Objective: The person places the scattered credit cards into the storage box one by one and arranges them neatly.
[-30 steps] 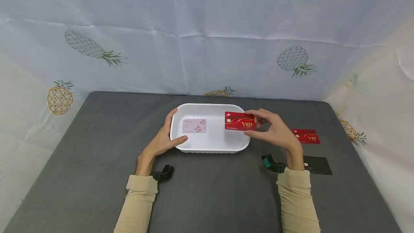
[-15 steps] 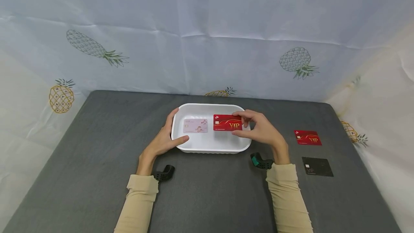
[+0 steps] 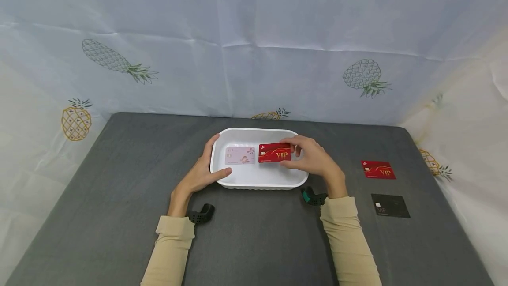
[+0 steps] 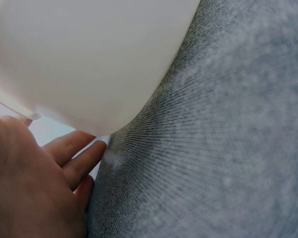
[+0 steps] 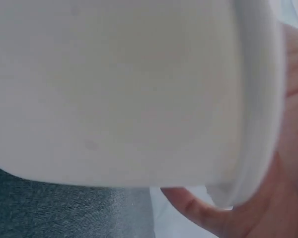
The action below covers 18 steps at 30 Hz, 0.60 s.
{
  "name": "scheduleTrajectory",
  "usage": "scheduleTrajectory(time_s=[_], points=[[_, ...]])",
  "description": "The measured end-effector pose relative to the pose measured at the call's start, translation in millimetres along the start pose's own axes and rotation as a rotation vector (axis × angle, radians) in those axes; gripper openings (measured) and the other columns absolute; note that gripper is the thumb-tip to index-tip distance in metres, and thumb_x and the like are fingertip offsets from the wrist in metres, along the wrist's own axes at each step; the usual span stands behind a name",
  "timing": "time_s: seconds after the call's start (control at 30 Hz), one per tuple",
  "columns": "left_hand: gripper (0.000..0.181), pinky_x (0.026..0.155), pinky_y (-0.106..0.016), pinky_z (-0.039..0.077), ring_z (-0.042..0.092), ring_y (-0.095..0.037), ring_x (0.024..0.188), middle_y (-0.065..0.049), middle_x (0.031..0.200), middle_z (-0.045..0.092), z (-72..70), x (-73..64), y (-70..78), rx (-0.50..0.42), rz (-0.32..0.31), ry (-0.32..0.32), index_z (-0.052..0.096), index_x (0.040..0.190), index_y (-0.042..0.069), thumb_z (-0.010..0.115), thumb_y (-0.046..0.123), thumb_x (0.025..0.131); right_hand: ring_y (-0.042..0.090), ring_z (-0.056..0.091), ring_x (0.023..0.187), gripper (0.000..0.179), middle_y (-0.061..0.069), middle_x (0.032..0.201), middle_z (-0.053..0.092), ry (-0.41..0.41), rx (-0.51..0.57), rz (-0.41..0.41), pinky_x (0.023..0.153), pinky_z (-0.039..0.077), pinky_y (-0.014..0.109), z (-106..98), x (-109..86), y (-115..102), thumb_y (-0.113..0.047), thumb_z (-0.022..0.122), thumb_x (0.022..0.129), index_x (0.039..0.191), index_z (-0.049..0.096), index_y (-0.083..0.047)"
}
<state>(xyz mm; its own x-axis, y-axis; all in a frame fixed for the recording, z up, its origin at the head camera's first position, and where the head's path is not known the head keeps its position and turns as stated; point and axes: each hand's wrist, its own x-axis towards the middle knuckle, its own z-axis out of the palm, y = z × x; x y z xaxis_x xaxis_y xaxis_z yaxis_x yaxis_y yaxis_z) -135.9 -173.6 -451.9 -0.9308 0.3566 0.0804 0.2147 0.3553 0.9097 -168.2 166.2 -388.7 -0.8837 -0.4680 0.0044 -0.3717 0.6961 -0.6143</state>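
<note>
A white plastic tray (image 3: 259, 180) stands on the table, with a pink VIP card (image 3: 240, 156) lying flat in its left half. My left hand (image 3: 201, 167) grips the tray's left end, thumb over the near rim. In the left wrist view, fingers (image 4: 79, 161) lie along the outside of its wall. My right hand (image 3: 313, 158) reaches over the right rim and pinches a red VIP card (image 3: 274, 152) by its right end, inside the tray and right of the pink card. Whether the red card touches the tray floor I cannot tell. The tray wall (image 5: 119, 99) hides that card in the right wrist view.
On the grey table (image 3: 119, 215), to the right of the tray, lie another red VIP card (image 3: 378, 169) and a black VIP card (image 3: 390, 206). A pale cloth (image 3: 238, 78) with printed pineapples hangs behind the table.
My right hand has carried the red card leftward and lower into the tray, close to the pink card. The left hand keeps its place on the tray.
</note>
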Motion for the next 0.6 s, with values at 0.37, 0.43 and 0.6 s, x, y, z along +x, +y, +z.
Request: scheduleTrajectory(time_s=[0.37,0.43,0.6], points=[[0.108,0.109,-0.056,0.038,0.051,-0.034,0.129,-0.018,0.154,0.042,1.2,-0.3,-2.3,0.007,-0.002,-0.006,0.003,0.165,0.022,0.078,0.032,0.087,0.02,0.055,0.088,0.057,0.005,0.096,0.066,-0.056,-0.134,0.138,0.071,0.045,0.032,2,8.1,-13,-0.026,0.087,0.08,0.131,0.068,-0.009],[0.108,0.109,-0.056,0.038,0.05,-0.034,0.13,-0.018,0.154,0.041,1.0,-0.2,-2.0,0.007,0.0,-0.008,0.003,0.165,0.022,0.078,0.032,0.087,0.02,0.056,0.091,0.058,0.007,0.1,0.067,-0.069,-0.154,0.154,0.076,0.049,0.034,4,9.2,-14,-0.024,0.087,0.08,0.132,0.068,-0.008],[0.108,0.109,-0.056,0.038,0.05,-0.034,0.13,-0.018,0.153,0.042,0.3,0.0,-0.4,0.007,-0.006,-0.003,0.003,0.165,0.022,0.078,0.031,0.087,0.024,0.058,0.098,0.059,0.013,0.113,0.069,-0.106,-0.156,0.176,0.087,0.054,0.042,7,11.3,-18,-0.019,0.085,0.082,0.134,0.065,-0.003]])
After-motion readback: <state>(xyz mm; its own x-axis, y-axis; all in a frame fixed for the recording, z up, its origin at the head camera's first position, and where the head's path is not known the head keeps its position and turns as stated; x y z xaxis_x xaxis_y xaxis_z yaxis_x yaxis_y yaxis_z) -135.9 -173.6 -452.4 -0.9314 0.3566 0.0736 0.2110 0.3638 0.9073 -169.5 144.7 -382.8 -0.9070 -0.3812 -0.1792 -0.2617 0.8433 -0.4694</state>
